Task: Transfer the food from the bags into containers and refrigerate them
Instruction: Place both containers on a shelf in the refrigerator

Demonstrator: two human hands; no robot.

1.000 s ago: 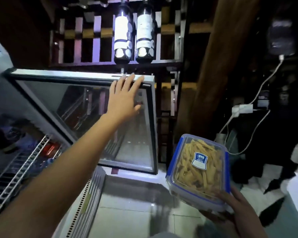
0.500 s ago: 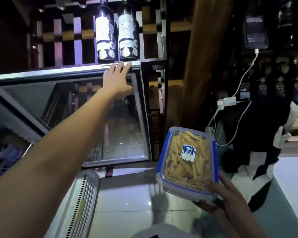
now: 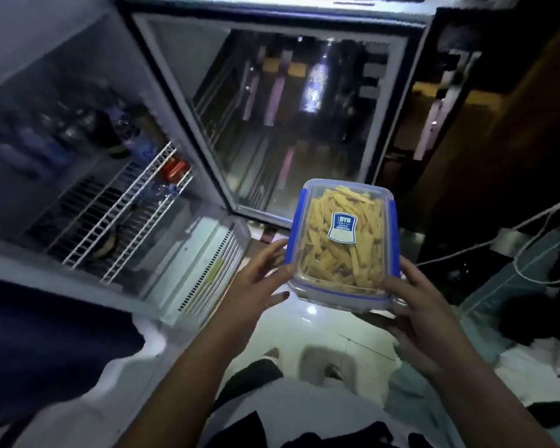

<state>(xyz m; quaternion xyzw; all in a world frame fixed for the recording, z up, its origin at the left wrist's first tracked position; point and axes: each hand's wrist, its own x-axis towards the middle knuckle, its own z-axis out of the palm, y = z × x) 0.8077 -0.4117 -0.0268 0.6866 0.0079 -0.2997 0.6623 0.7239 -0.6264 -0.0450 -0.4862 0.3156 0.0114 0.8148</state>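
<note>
Head view: both hands (image 3: 414,305) around container (image 3: 343,244)

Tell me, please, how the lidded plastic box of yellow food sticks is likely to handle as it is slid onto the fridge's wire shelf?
The box looks rigid, so it should probably keep its shape. Packed nearly full, it is likely fairly heavy for its size. Its low, wide shape should make tipping unlikely, though smooth plastic may slide easily on the wire shelf.
</note>
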